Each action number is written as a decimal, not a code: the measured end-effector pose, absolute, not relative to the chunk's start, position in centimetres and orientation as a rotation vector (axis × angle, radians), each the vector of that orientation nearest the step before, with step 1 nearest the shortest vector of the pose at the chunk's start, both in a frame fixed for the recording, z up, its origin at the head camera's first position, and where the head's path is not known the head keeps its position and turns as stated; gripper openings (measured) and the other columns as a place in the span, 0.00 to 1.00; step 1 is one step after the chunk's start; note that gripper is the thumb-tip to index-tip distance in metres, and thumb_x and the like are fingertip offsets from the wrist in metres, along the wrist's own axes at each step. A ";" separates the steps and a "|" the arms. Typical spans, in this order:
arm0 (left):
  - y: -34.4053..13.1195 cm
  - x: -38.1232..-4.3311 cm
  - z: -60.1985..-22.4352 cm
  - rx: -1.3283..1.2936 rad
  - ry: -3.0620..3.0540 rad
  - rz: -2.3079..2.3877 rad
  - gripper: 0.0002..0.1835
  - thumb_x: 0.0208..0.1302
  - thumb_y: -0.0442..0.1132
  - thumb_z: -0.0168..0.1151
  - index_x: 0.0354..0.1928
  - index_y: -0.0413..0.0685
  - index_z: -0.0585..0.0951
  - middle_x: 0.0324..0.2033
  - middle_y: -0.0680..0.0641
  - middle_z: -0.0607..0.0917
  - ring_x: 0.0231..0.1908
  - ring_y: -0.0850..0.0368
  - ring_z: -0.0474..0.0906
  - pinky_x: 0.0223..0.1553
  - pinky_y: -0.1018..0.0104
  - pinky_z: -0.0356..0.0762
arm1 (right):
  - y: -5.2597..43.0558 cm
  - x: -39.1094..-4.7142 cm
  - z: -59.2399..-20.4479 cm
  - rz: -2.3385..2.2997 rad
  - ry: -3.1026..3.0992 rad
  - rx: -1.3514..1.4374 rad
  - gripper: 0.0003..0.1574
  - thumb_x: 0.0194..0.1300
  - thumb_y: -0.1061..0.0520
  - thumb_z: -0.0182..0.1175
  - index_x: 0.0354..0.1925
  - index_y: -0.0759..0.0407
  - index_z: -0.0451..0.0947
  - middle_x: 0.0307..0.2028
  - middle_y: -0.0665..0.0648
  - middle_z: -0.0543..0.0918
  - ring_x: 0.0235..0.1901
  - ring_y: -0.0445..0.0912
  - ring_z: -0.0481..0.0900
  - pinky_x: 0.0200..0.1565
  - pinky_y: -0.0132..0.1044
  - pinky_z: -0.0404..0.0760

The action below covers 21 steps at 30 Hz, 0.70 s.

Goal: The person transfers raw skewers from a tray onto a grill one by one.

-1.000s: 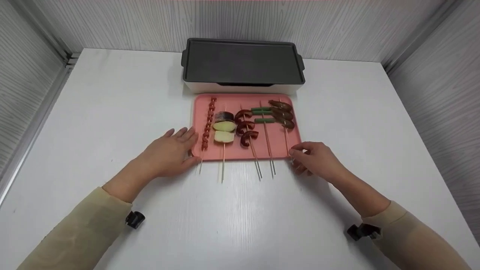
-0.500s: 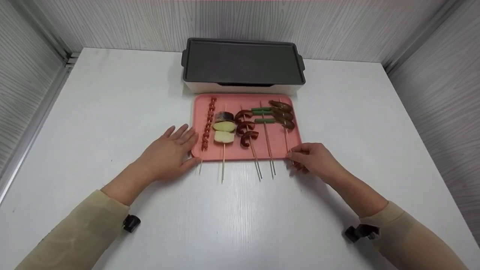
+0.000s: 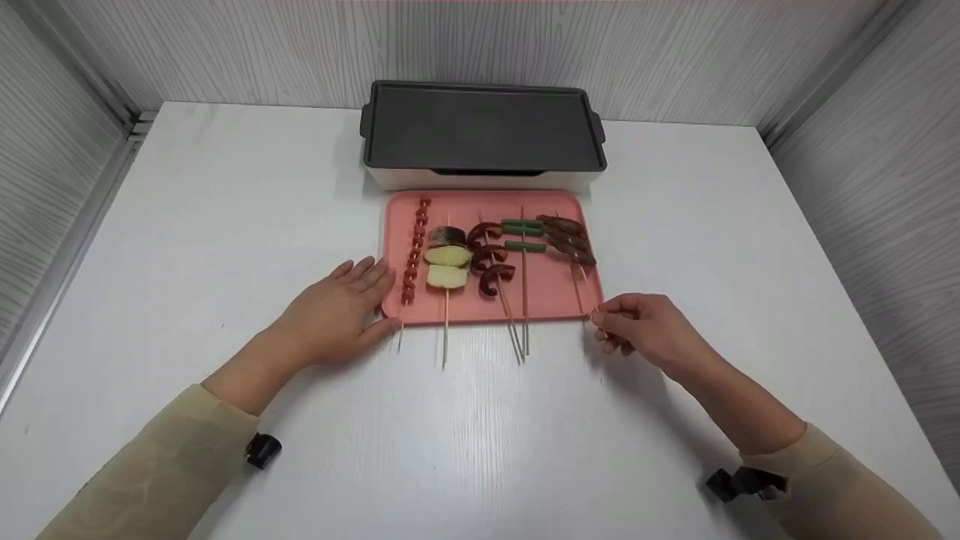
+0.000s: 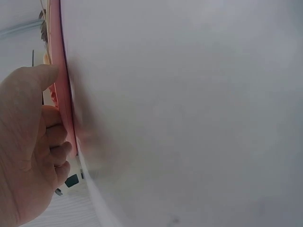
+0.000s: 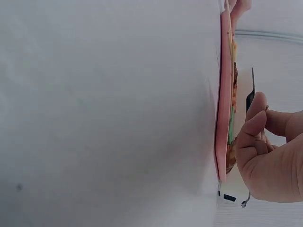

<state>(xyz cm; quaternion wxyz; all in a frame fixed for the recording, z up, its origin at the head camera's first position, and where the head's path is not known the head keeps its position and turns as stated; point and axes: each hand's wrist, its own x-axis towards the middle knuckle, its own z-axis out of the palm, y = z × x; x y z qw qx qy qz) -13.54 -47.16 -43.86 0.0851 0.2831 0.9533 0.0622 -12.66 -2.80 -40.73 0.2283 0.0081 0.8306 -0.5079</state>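
Observation:
In the head view, the pink tray (image 3: 551, 289) carries several food skewers with their sticks over the front rim. My left hand (image 3: 330, 315) lies at its left edge with outstretched fingers, the thumb at the front left corner. At the front right corner, my right hand (image 3: 646, 334) pinches the stick of the rightmost skewer, which bears brown curved pieces (image 3: 568, 241). Beside those is a skewer of green pieces (image 3: 525, 246), then one of dark red curled pieces (image 3: 496, 279). Farther left are one with pale slices (image 3: 448, 277) and one with small red pieces (image 3: 414, 251).
Directly behind the tray stands a tabletop grill (image 3: 484, 127) with a flat dark plate and white base. The white table (image 3: 465, 450) ends at wood-grain panels at the back and right.
My right hand has shifted right and slightly nearer, drawing the brown-piece skewer's stick along and tilting it. The green-piece skewer now lies straighter, its lower end farther left. My left hand stays in place.

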 end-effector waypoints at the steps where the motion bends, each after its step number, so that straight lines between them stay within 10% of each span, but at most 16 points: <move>1: -47.2 -13.5 -43.8 0.843 2.839 0.189 0.42 0.81 0.61 0.49 0.80 0.33 0.62 0.79 0.35 0.62 0.81 0.37 0.53 0.81 0.43 0.49 | -2.7 -12.5 -40.6 -1.401 2.290 0.022 0.18 0.77 0.56 0.64 0.53 0.72 0.81 0.35 0.57 0.87 0.33 0.45 0.85 0.37 0.33 0.84; 21: -47.1 -13.6 -43.8 0.840 2.842 0.193 0.42 0.81 0.61 0.50 0.80 0.33 0.62 0.79 0.34 0.62 0.80 0.37 0.54 0.81 0.43 0.50 | -2.6 -12.9 -36.0 -1.466 2.462 -0.129 0.15 0.78 0.57 0.63 0.52 0.69 0.84 0.35 0.58 0.88 0.31 0.45 0.87 0.36 0.32 0.85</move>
